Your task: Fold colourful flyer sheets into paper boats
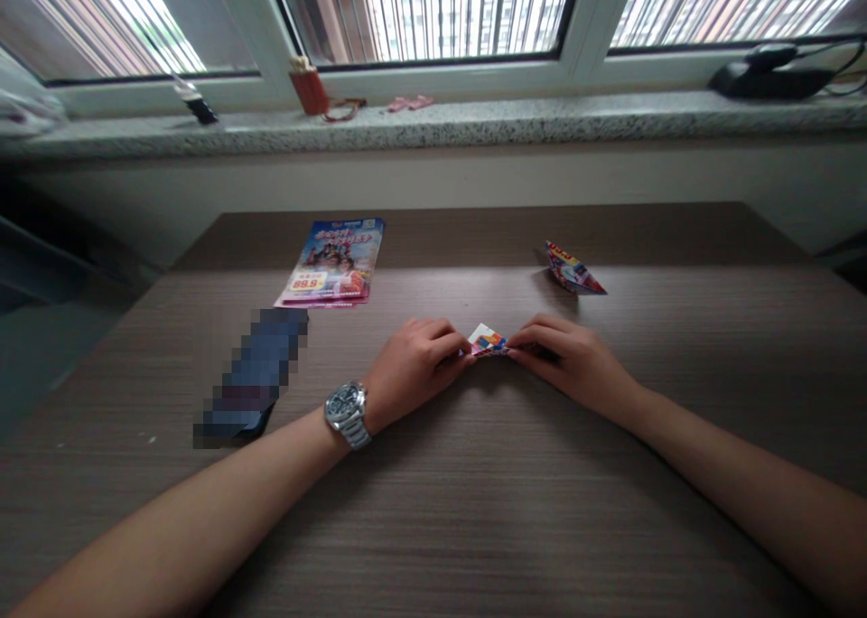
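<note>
A small folded piece of colourful paper (488,339) is held between my two hands above the middle of the table. My left hand (421,365), with a silver watch (347,412) at the wrist, pinches its left end. Its right end is between the thumb and fingers of my right hand (574,362). A white corner of the paper points up and away from me; its two ends are hidden by my fingertips. Behind my right hand, a folded paper shape (573,271) with pointed ends rests on the table.
On the brown table (433,510), a stack of flyers (335,261) lies at the back left, with a pixelated dark phone-like object (254,379) nearer me. The windowsill (488,123) behind bears a red container (309,88), pink items (410,104) and a black device (772,78).
</note>
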### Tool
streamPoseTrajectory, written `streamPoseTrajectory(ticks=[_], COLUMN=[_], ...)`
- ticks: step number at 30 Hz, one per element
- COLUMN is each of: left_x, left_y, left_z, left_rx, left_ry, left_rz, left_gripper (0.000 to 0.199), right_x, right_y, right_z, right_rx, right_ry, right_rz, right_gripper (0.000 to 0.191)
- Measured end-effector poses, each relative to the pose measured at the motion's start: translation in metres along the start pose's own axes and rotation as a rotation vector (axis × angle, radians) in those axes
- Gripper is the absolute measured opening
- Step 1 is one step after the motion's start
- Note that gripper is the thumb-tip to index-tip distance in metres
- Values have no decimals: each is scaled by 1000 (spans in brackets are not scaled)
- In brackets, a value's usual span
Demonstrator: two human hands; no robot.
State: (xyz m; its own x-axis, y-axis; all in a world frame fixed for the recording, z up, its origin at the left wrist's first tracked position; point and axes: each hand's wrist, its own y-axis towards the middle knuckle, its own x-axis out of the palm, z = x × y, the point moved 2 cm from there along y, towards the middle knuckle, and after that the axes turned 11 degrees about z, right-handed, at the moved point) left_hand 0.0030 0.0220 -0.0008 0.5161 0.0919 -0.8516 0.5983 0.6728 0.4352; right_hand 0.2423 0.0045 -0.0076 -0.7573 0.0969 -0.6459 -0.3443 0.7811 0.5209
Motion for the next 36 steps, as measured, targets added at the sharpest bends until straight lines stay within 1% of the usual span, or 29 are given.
streamPoseTrajectory(ticks=[6, 11, 16, 20, 23, 26, 28, 32, 36], left_x=[1, 2, 0, -1, -1, -1, 0, 1, 1], left_y=[-1, 0, 3, 5, 6, 6, 6, 5, 5], left_z=[-2, -4, -3, -3, -4, -4, -5, -6, -6], left_rx=[-5, -62, -111, -172, -191, -208, -227, -244, -238], left_ry=[-15, -103, -124, -174, -204, -234, -251, -265, -272], left_rz=[4, 38, 27, 30, 26, 24, 29, 38, 57], left_gripper=[15, 15, 14, 12, 11, 11, 9, 14, 17], right_x=[1, 3, 6, 8, 8, 8, 8, 9, 10], right_y=[0, 2, 4, 4, 4, 4, 4, 5, 3], right_z=[1, 0, 2, 4, 5, 4, 4, 4, 5], right_rx=[46, 73, 117, 128, 144, 168, 170, 154, 105], right_ry=[-6, -17, -25, -30, -35, -50, -48, -42, -67], right_rz=[-19, -2, -6, -3, 4, 12, 13, 22, 24], right_gripper=[8, 8, 8, 9, 10, 14, 17, 20, 22])
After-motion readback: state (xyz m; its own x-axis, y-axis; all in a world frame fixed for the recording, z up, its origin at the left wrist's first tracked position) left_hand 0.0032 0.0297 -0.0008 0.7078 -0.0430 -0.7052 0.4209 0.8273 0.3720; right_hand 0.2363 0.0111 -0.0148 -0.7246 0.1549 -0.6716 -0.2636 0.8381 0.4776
